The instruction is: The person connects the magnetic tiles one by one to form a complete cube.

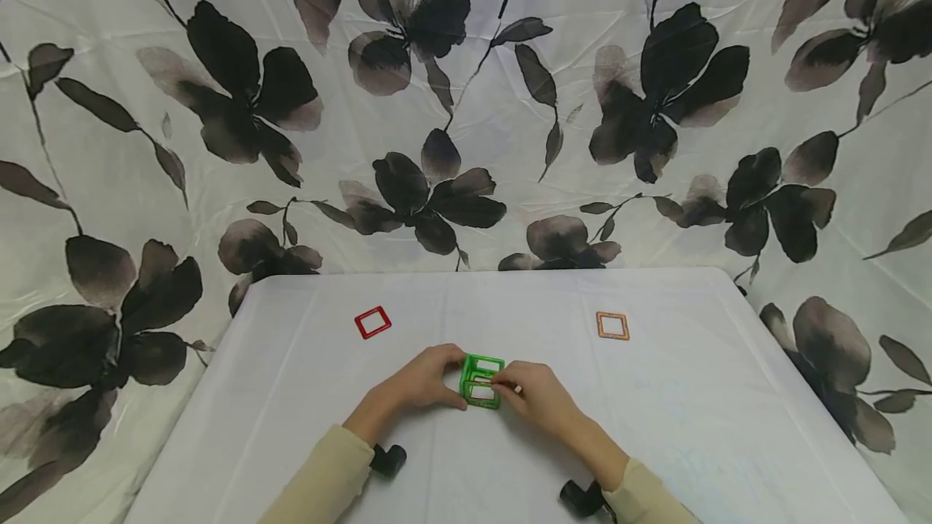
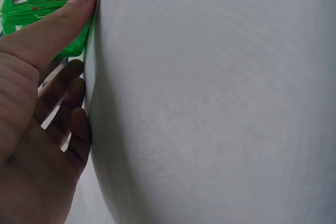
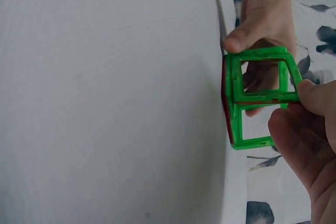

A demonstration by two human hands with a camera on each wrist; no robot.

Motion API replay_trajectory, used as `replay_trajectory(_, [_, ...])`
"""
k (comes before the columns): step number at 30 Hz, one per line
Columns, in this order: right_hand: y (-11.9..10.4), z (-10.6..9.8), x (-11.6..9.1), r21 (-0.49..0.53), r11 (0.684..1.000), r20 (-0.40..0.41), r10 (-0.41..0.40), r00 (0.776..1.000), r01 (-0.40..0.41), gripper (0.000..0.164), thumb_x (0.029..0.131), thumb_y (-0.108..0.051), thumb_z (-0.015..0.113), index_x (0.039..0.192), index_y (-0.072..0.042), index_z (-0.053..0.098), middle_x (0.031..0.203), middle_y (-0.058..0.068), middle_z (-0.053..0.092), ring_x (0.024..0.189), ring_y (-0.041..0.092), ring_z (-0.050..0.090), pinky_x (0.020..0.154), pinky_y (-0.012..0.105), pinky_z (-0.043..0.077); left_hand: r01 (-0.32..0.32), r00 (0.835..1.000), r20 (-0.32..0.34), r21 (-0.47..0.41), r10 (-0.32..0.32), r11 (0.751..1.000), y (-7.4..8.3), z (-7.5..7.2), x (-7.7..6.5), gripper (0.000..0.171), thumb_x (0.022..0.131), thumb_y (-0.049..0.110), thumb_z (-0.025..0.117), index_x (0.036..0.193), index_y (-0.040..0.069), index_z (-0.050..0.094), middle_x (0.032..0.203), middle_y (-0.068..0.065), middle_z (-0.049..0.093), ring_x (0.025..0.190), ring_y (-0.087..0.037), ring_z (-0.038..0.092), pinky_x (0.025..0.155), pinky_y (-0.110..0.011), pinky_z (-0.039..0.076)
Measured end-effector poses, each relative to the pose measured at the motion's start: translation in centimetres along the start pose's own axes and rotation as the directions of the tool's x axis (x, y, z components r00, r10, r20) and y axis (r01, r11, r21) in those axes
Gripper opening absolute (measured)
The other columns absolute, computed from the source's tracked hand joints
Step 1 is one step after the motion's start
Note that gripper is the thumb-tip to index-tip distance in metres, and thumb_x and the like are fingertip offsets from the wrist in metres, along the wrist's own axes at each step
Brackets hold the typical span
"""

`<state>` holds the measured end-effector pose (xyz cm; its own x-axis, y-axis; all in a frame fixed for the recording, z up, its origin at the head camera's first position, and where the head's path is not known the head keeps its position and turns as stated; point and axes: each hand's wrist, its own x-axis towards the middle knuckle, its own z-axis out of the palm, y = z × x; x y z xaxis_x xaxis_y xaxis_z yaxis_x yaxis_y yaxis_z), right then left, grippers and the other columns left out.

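Green square magnetic tiles (image 1: pixel 479 403) stand joined as a partly built box at the middle of the table, with a red tile (image 3: pixel 227 100) along its underside in the right wrist view. My left hand (image 1: pixel 422 377) holds the box from its left side; in the left wrist view the thumb (image 2: pixel 81 3) lies against a green tile. My right hand (image 1: pixel 542 396) pinches the edge of a green tile (image 3: pixel 265 97) between thumb and fingers on the right. That tile touches the others. Part of the left fingers is hidden behind the box in the right wrist view.
A red square tile (image 1: pixel 373 323) lies flat at the back left of the white table (image 1: pixel 728 395), and an orange one (image 1: pixel 612 326) at the back right. Black wrist cameras sit under both wrists. A floral cloth (image 1: pixel 466 103) hangs behind the table.
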<state>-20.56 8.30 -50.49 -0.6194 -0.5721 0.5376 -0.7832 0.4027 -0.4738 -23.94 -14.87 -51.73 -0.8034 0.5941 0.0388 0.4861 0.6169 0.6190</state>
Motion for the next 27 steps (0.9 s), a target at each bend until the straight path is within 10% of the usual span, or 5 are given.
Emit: replay_trajectory(27, [0.9,-2.5,0.3,0.132,0.971,0.084,0.189,0.978,-0.199,0.014,0.084,-0.027,0.059,0.087,-0.016,0.067,0.080,-0.012,0.062,0.068,0.001,0.055,0.057,0.023,0.047,0.065,0.998,-0.003,0.013,-0.065,0.998,0.0,0.7,0.2,0.066,0.051,0.054,0.077,0.108,0.026,0.060,0.097,0.019,0.050,0.091,-0.005,0.046,0.082,-0.027,0.040])
